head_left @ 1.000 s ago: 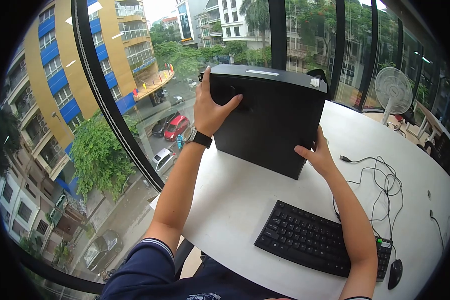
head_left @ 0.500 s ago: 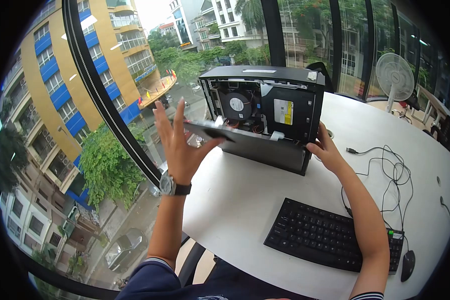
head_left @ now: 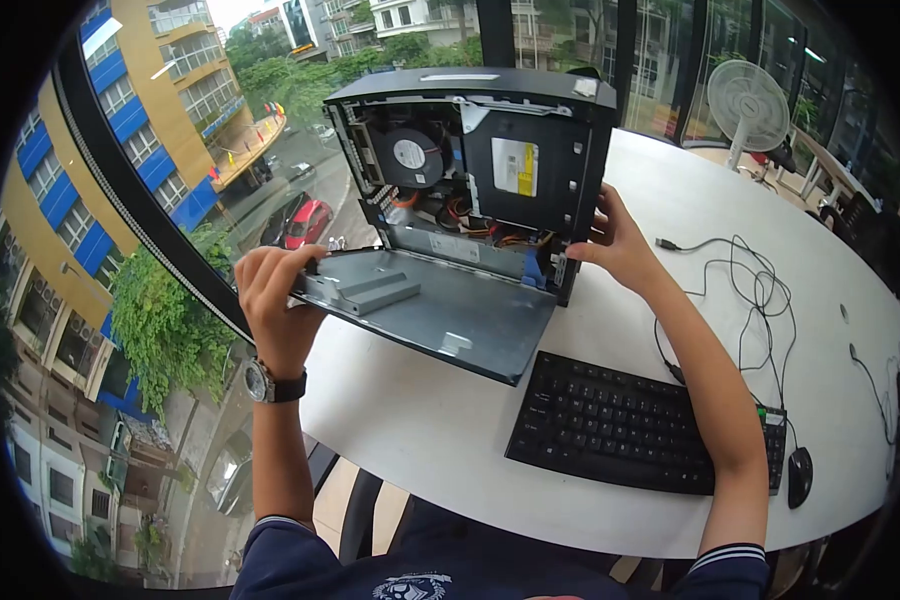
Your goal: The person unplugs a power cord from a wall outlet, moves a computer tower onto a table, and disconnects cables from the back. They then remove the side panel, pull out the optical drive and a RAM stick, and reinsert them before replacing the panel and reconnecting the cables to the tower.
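Observation:
A black desktop computer case (head_left: 595, 170) stands upright on the table with its near side uncovered. Inside it show a round fan (head_left: 410, 155), a drive with a yellow-and-white label (head_left: 515, 167) and several coloured cables. The metal side panel (head_left: 440, 310) slants out from the bottom of the case, its grey inner face up. My left hand (head_left: 278, 290) is closed around the panel's left edge, the thumb hidden in part. On the right end of the case my right hand (head_left: 620, 245) grips it, thumb at the near edge and fingers behind.
On the white table (head_left: 410, 430) lie a black keyboard (head_left: 610, 420), a mouse (head_left: 800, 477) and a tangled cable (head_left: 760, 285). A large window lines the left and back. Beyond the table stands a white fan (head_left: 747, 105).
The side panel has swung down and outward, baring more of the inside. My left hand has gone from spread fingers to a grip on its edge. My right hand stays at the case.

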A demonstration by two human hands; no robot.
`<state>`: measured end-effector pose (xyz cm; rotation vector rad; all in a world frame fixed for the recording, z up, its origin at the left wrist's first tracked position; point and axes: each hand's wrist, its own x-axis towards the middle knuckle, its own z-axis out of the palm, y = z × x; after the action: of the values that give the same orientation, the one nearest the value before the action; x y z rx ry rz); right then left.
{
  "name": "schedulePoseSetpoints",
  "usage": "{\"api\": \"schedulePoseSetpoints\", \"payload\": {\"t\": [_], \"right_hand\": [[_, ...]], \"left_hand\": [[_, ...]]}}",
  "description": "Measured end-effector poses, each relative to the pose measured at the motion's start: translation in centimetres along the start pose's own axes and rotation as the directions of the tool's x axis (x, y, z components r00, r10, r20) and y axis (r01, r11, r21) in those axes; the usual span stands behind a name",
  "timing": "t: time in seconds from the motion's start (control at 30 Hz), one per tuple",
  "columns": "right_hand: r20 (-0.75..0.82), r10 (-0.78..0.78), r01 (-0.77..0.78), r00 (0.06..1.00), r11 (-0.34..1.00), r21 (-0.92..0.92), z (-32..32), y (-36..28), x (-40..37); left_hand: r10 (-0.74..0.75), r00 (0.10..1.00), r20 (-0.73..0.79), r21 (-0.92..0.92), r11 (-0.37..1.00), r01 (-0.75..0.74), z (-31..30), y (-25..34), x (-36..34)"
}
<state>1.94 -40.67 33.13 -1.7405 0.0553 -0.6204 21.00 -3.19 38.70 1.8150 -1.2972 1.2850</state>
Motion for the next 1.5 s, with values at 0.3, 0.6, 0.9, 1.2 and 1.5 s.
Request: {"api": "schedulePoseSetpoints", "payload": {"t": [0.3,0.6,0.9,1.2,1.5], "right_hand": [[0.111,0.137,-0.100,0.984,0.952,-0.290,0.0,1.1,-0.9],[-0.065,0.053,-0.063,0.996,0.983,-0.173,2.8,4.1,-1.5],[-0.057,-0.054,0.043,0.997,0.983,-0.179,2.6,6.6,0.1],[-0.066,-0.026,0.005,0.997,0.955,-0.296,2.4,4.8,-0.6],[-0.157,-0.125,0.064,0.980,0.936,-0.347,3.4,7.0,0.1]], "left_hand": [[-0.004,1.000,-0.023,0.032,0.999,0.005,-0.3,0.5,-3.8],[0.001,1.000,-0.025,0.042,0.999,0.000,-0.5,-0.1,-6.1],[0.010,0.999,-0.052,0.035,0.999,-0.008,0.3,-0.1,-6.3],[-0.024,0.997,0.067,0.061,0.998,0.020,-0.8,0.2,-7.0],[-0.013,1.000,0.029,0.054,0.998,0.011,-0.2,-0.1,-8.2]]}}
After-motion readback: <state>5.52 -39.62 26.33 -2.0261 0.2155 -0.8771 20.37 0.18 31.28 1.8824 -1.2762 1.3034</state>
